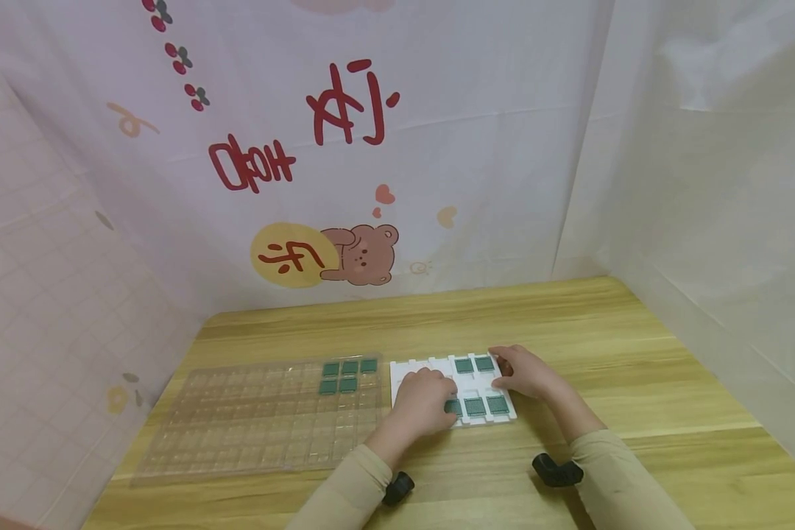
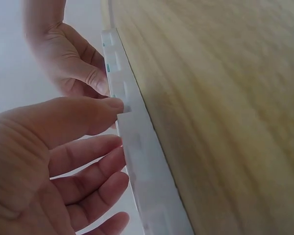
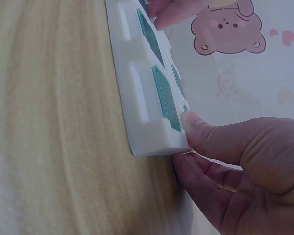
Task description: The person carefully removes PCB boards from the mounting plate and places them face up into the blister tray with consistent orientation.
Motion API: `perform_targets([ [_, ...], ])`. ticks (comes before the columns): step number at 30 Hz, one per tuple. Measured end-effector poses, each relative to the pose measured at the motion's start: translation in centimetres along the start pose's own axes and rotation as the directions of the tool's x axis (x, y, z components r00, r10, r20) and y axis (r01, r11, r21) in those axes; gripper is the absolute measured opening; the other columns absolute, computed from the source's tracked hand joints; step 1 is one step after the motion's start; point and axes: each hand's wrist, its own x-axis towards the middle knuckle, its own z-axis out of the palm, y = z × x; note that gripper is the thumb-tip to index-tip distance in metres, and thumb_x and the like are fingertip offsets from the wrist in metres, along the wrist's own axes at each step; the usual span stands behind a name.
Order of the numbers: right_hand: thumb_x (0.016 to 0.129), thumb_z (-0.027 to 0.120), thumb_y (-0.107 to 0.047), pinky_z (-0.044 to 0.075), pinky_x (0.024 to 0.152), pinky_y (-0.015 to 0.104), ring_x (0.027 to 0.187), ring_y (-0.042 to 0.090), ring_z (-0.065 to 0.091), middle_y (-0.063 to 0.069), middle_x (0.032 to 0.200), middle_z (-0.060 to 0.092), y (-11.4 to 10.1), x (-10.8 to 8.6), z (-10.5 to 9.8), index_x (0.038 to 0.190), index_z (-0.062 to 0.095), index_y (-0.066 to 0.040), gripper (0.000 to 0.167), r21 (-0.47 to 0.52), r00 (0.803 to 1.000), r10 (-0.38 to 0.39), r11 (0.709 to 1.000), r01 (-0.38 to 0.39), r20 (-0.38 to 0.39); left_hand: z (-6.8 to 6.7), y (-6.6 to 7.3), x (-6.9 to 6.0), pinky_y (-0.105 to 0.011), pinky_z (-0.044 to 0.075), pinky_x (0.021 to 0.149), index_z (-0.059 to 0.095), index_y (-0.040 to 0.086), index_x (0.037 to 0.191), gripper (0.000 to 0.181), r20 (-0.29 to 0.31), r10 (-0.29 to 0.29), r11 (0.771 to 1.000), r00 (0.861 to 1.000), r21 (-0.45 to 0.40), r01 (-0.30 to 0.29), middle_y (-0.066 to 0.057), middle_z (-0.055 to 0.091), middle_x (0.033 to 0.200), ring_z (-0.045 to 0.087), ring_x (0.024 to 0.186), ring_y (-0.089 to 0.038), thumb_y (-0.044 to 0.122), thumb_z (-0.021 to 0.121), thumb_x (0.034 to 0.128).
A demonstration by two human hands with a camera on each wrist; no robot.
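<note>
A white plastic tray (image 1: pixel 475 384) lies on the table with several green square chips (image 1: pixel 475 406) in its pockets, in two rows. My right hand (image 1: pixel 525 372) grips the tray's right end; in the right wrist view the thumb (image 3: pixel 193 125) lies at the top corner, fingers against the side. Over the tray's left half is my left hand (image 1: pixel 426 401), fingers bent downward and covering some pockets. Its thumb (image 2: pixel 100 110) touches the near edge in the left wrist view, apart from the forefinger. No held piece shows there; the fingertips are partly hidden behind the tray's rim.
Left of the white tray lies a large clear plastic tray (image 1: pixel 252 419) with many small pockets. Several green chips (image 1: pixel 347 385) sit in its far right corner. Black wrist-worn pieces (image 1: pixel 558 471) show near both sleeves. A printed cloth (image 1: pixel 490 184) hangs behind the wooden table (image 1: pixel 636 383).
</note>
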Motion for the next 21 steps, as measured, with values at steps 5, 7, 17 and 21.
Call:
perform_targets([
  [5,0.085,0.077,-0.010,0.049,0.086,0.045,0.094,0.026,0.057,0.020,0.113,0.057,0.03,-0.03,0.05,0.137,0.048,0.011,0.063,0.003,1.000,0.002,1.000,-0.002,-0.004,0.00,0.13,0.10,-0.030,0.036,0.061,0.071,0.020,0.079,0.015,0.013,-0.005,1.000,1.000,-0.003,0.005,0.010,0.052,0.069,0.045,0.067,-0.012,0.029,0.082,0.0731],
  [7,0.085,0.077,-0.010,0.049,0.086,0.045,0.094,0.026,0.057,0.020,0.113,0.057,0.02,-0.04,0.05,0.137,0.048,0.011,0.063,0.006,1.000,0.005,1.000,-0.005,-0.004,0.02,0.14,0.11,-0.029,0.036,0.061,0.071,0.020,0.078,0.014,0.022,-0.005,1.000,1.000,-0.009,0.005,0.010,0.051,0.068,0.044,0.067,-0.012,0.029,0.082,0.0739],
  [17,0.085,0.077,-0.009,0.048,0.086,0.045,0.094,0.026,0.056,0.018,0.112,0.057,0.07,-0.05,0.11,0.137,0.048,0.011,0.062,0.015,1.000,0.003,1.000,-0.003,-0.001,0.30,0.03,0.24,-0.030,0.035,0.061,0.071,0.020,0.077,0.011,0.018,-0.002,0.999,1.000,-0.036,0.003,0.010,0.050,0.066,0.043,0.066,-0.013,0.025,0.080,0.0736],
  [21,0.085,0.077,-0.009,0.048,0.086,0.045,0.094,0.026,0.056,0.018,0.112,0.057,0.06,-0.06,0.06,0.137,0.048,0.011,0.063,0.014,1.000,0.002,1.000,-0.002,-0.002,0.33,0.04,0.26,-0.030,0.035,0.062,0.071,0.020,0.077,0.011,0.018,-0.003,0.999,1.000,-0.040,0.004,0.010,0.050,0.065,0.043,0.066,-0.013,0.025,0.080,0.0739],
])
